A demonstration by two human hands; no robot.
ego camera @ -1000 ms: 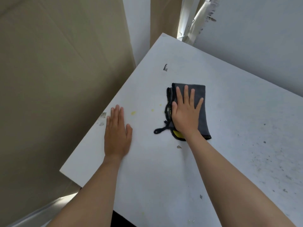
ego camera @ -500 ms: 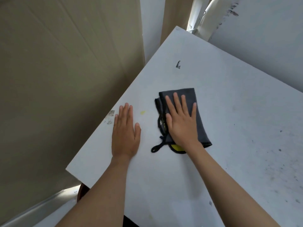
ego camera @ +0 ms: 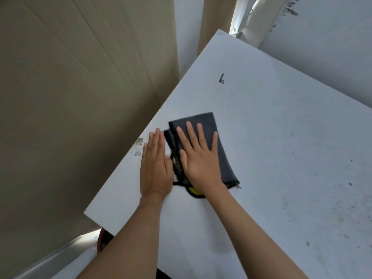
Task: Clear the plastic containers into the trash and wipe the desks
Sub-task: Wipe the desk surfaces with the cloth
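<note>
A folded dark grey cloth [ego camera: 209,125] with black trim and a yellow underside lies on the white desk [ego camera: 281,137] near its left edge. My right hand [ego camera: 199,158] presses flat on the cloth, fingers straight and spread. My left hand [ego camera: 155,164] lies flat on the bare desk right beside the cloth's left side, fingers straight and together. No plastic containers are in view.
A beige wall stands close along the desk's left edge. A dark chip [ego camera: 221,79] marks the desk farther back; grey specks dot its right part. Scuff marks [ego camera: 138,146] sit at the left edge. A round reddish object [ego camera: 102,240] shows below the desk's near corner.
My right hand has slid the cloth left across the desk until it lies right next to my left hand, which stayed flat. The yellowish spots between them are now covered.
</note>
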